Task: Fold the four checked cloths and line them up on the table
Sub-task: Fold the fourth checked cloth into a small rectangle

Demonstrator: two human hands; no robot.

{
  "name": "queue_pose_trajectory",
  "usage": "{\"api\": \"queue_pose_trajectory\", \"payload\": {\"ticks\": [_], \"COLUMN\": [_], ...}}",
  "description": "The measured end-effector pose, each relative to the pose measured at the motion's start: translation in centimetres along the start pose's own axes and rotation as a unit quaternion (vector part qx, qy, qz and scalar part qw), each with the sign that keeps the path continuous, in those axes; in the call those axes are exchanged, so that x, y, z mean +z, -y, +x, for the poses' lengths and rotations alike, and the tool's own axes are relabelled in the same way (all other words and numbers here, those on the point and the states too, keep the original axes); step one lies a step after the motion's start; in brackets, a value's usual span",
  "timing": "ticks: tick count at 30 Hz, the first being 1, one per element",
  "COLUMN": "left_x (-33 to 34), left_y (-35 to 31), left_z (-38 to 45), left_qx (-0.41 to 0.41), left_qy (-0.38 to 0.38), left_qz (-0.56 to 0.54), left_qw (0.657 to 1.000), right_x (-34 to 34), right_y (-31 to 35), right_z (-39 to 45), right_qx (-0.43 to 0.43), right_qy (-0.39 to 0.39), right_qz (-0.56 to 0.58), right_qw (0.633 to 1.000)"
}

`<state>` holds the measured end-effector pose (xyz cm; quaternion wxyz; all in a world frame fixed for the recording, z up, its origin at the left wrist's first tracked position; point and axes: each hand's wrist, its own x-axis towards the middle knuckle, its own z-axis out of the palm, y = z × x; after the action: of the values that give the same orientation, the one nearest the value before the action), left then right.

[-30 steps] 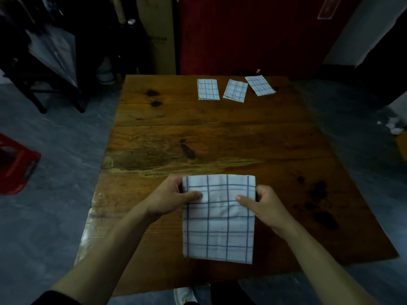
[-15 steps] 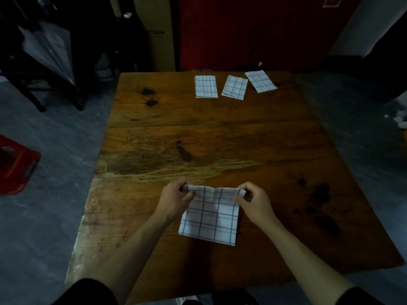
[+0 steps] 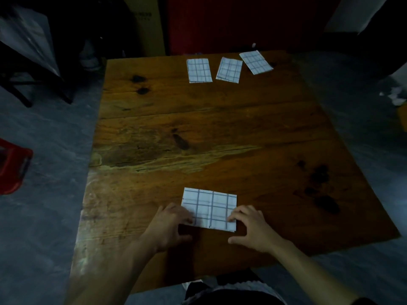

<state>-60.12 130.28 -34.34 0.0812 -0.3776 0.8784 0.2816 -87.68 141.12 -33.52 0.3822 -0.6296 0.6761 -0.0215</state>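
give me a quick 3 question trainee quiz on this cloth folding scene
1. How many folded checked cloths lie at the far edge of the table?
2. True or false: the near cloth is lifted clear of the table.
3. Which far cloth sits most askew from the row: A) far left cloth, B) far middle cloth, C) far right cloth?

Key
1. Three.
2. False: it lies flat, with the left hand and the right hand resting fingertips on its near corners.
3. C.
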Motion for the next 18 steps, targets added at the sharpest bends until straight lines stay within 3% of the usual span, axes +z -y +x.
{"api": "queue_pose_trajectory", "payload": {"ticks": [7, 18], "left_x": [-0.3, 1.1], "left_y": [-1.8, -5.8], "left_z": [1.6, 5.2], "left_qx": [0.008, -0.002], "left_qy": [-0.098, 0.011], "left_qz": [0.045, 0.159], "left_qw": [0.994, 0.987], "right_x": [-0.1, 1.8], "right_y": [1.6, 4.3], "right_z": [1.1, 3.6], "right_qx": [-0.012, -0.019], "right_qy": [-0.136, -0.084], "right_qz": [0.007, -0.107], "right_qw": [0.991, 0.991]}}
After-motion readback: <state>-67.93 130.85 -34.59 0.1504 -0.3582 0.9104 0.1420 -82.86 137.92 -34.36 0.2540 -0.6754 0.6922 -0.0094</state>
